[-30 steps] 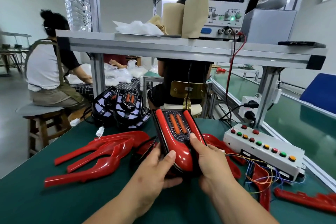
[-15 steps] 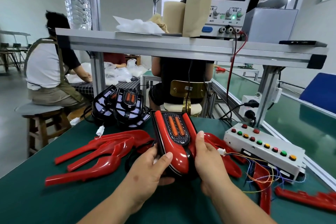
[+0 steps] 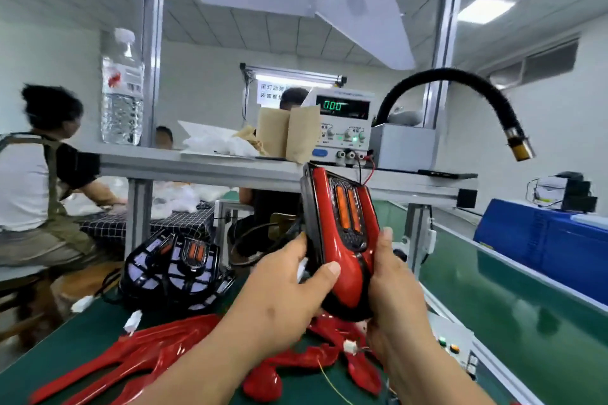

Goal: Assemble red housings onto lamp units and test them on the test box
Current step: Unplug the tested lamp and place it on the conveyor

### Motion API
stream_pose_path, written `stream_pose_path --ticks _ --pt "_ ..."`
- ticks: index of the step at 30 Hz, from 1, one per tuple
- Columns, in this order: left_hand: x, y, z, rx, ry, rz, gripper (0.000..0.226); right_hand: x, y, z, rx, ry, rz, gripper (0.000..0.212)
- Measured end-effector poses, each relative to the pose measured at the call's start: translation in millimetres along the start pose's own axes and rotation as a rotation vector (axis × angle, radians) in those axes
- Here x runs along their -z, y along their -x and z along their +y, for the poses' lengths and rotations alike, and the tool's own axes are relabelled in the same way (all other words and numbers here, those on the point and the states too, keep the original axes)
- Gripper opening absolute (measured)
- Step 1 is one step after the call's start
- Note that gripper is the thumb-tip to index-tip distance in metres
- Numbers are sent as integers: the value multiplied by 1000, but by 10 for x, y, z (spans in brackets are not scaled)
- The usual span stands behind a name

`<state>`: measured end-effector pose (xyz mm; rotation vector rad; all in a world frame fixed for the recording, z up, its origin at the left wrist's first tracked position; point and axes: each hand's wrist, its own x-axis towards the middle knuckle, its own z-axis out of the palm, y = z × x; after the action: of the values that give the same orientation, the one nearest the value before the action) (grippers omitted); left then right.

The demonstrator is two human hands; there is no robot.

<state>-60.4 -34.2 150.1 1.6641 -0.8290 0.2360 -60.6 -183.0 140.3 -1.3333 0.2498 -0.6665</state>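
I hold a lamp unit with its red housing (image 3: 340, 237) upright in front of me, above the green table. My left hand (image 3: 289, 293) grips its lower left side, thumb across the red nose. My right hand (image 3: 391, 286) grips the right edge, thumb up along the housing. Two orange lenses show in its black centre. Loose red housings (image 3: 138, 355) lie on the table below my arms. Bare black lamp units (image 3: 177, 266) are stacked at the left. Only a corner of the test box (image 3: 457, 345), with a green and an orange button, shows behind my right wrist.
A power supply (image 3: 345, 128) reading 000 sits on the metal shelf (image 3: 204, 164), beside a water bottle (image 3: 122, 89) and a grey box. A black flexible hose (image 3: 477, 99) arches over at the right. A green conveyor (image 3: 513, 299) runs along the right. People sit working at the left and behind.
Both hands have lifted the housed lamp unit off the table and tilted it upright. My view has swung upward, so the test box is now mostly out of frame.
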Motion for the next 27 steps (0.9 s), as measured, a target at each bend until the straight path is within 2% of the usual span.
stream_pose_path --ticks 3,6,11,15,20,25,27 --pt "-232 -181 408 -129 -14 -77 24 351 64 -458 118 -20 121 57" --pt "-663 -353 704 -169 84 -220 20 870 176 -813 190 -7 254 55" --pt "-1671 -452 961 113 414 -544 20 1912 244 -1042 170 203 547 64" --pt "-2497 -502 912 272 515 -670 16 2653 94 -1014 103 356 733 69" --pt "-3291 -599 637 448 582 -668 16 3258 -268 -825 -104 552 852 75" --pt "-3737 -762 299 689 636 -499 19 3410 -684 -689 -321 784 798 56" --pt "-3790 -871 268 821 717 -466 20 3373 -885 -724 -348 763 776 46"
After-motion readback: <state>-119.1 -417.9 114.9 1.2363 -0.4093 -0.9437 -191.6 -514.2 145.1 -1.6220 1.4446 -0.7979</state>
